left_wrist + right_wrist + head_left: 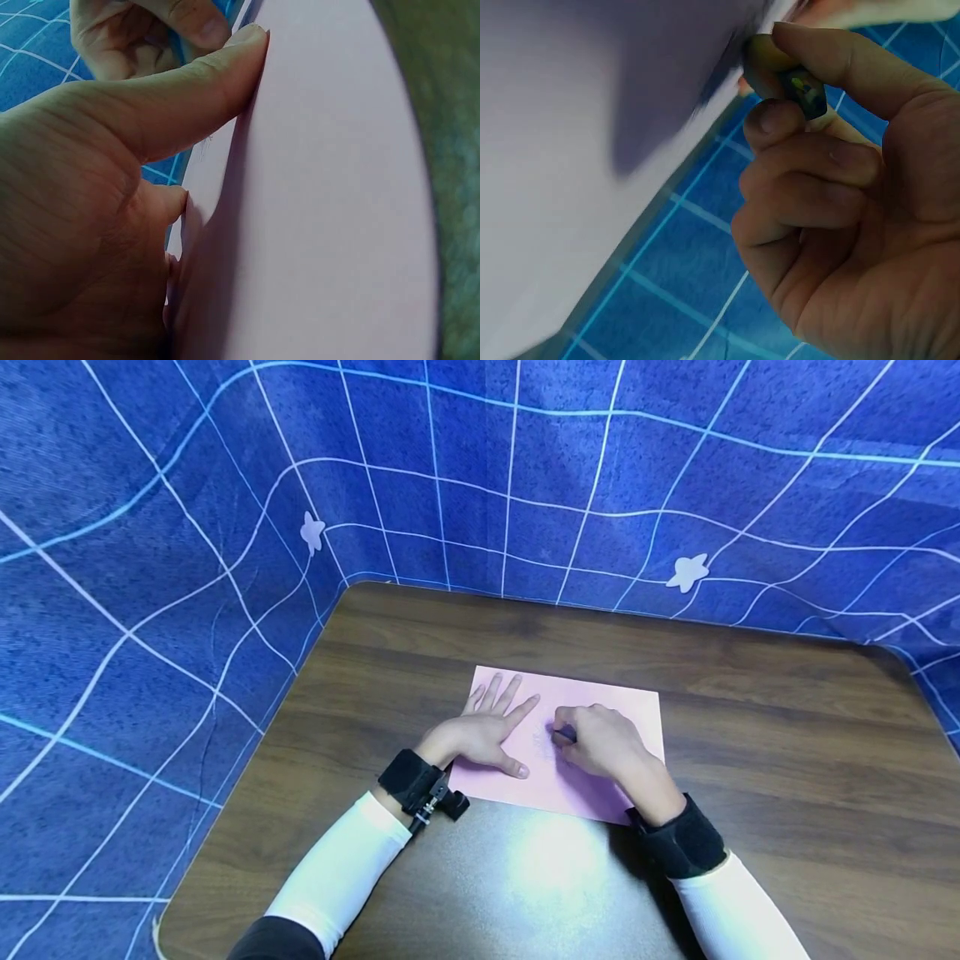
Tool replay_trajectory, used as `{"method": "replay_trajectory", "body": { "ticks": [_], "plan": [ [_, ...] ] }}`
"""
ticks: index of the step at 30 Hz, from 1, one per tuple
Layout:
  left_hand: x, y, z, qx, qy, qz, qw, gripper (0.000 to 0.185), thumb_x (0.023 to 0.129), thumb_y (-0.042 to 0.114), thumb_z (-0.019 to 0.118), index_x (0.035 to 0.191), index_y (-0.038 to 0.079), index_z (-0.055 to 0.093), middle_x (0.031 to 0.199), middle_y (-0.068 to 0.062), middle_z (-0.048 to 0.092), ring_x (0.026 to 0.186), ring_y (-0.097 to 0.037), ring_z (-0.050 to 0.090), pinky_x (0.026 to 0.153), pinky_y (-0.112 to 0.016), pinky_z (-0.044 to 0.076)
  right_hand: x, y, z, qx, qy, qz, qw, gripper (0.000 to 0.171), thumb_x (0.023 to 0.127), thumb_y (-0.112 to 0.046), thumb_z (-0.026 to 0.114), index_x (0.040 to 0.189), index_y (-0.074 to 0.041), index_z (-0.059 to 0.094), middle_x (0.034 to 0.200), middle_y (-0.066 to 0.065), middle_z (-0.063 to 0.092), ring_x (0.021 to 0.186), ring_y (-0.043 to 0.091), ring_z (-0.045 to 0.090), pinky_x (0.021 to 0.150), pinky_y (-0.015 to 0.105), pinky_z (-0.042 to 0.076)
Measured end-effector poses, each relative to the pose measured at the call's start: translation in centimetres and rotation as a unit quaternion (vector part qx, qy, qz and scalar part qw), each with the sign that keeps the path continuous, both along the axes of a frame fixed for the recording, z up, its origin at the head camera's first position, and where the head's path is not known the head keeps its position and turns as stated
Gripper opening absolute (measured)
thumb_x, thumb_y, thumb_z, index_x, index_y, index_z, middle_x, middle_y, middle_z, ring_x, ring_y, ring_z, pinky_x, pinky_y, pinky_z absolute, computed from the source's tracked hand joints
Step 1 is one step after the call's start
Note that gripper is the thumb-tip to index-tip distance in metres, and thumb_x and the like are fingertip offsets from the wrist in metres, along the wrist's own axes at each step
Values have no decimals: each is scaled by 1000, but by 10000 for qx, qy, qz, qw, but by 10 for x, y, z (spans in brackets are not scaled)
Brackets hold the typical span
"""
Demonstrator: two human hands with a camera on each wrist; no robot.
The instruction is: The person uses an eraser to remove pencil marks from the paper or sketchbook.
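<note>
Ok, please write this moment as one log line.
left hand: flat on pink paper | right hand: pinches crayon, tip on paper | table

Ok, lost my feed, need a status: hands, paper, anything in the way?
Left hand flat on pink paper. Right hand pinching small dark crayon, tip on paper. Nothing in the way.

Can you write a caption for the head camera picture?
Left hand flat on pink paper sheet; right hand pinching a small dark crayon.

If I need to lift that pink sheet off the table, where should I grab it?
Probably the far right corner of the pink sheet, coming in from the right. The sheet lies flat, the left hand presses its left part with fingers spread, and the right hand pinches a short crayon at its middle. That corner is bare.
</note>
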State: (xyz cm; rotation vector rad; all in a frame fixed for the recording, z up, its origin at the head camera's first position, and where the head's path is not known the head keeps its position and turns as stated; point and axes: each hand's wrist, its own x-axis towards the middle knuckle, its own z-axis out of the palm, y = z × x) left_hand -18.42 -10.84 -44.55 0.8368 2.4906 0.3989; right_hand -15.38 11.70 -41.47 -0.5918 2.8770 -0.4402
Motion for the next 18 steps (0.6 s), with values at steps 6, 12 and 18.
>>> {"method": "replay_trajectory", "body": {
  "ticks": [6,12,18],
  "plan": [
    [0,1,1,-98,19,10,9999,117,83,65,73,166,24,1,169,-13,-25,154,-36,-30,126,-54,-15,-5,18,6,208,-296,-307,9989,22,82,-17,78,104,-17,74,87,2,71,86,26,65,72,46,52],
    [0,0,0,-6,-53,27,10000,117,83,64,73,166,24,1,169,-13,-25,154,-36,-30,126,-55,-15,-3,17,8,253,-274,-51,9993,10,91,-18,70,100,-13,70,76,1,66,76,22,62,68,43,50],
    [0,1,-1,-33,24,3,10000,117,83,65,73,166,24,1,169,-14,-25,154,-37,-30,126,-55,-15,6,0,2,10,171,250,9995,8,95,-19,69,97,-12,66,68,1,61,68,21,61,62,41,49]
  ]
}}
